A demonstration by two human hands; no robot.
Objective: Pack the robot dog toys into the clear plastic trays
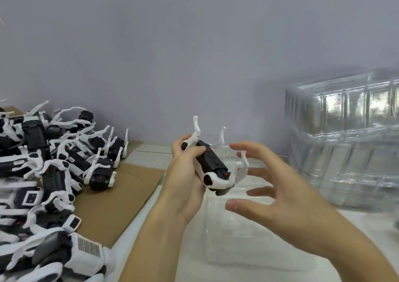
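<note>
A clear plastic tray, apparently empty, lies nearest on the surface. Above it the left hand grips an upturned robot dog toy; the right hand hovers beside it, fingers spread, holding nothing. Unpacked toys crowd the cardboard left; stacked trays wait far right.

Plain grey-lavender wall fills the upper half, unmarked, evenly lit with soft, diffuse light and no hard shadows. Below it, a white bench meets the wall along its far edge. Flat brown cardboard sheet lies on the bench's left part, one corner pointing toward the middle.
</note>
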